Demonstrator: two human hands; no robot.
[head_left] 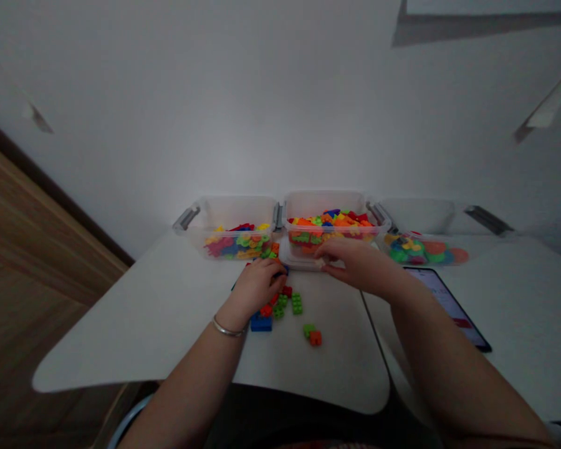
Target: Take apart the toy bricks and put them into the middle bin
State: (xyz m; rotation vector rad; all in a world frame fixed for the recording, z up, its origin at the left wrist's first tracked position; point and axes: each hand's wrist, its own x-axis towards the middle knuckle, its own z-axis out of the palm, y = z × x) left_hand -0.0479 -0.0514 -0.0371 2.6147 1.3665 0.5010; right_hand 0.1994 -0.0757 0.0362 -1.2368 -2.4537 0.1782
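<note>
Curled over a small pile of toy building bricks, my left hand (258, 287) has its fingers bent down among them; what they grip is hidden. Beside its wrist lies a blue brick (261, 323), with red bricks (266, 310) and a green brick (297, 304) to the right. Nearer me, a small green brick (308, 330) touches an orange brick (315, 338). My right hand (348, 262) is in front of the middle clear box (325, 202), thumb and fingers drawn together; I cannot make out anything between them.
A clear box (238, 209) of mixed bricks stands on the left, another (416, 215) with colourful pieces on the right. Under the middle box is a pale lid (290, 257). A phone (449, 305) lies right of my right forearm. The wall rises behind the white table (135, 324).
</note>
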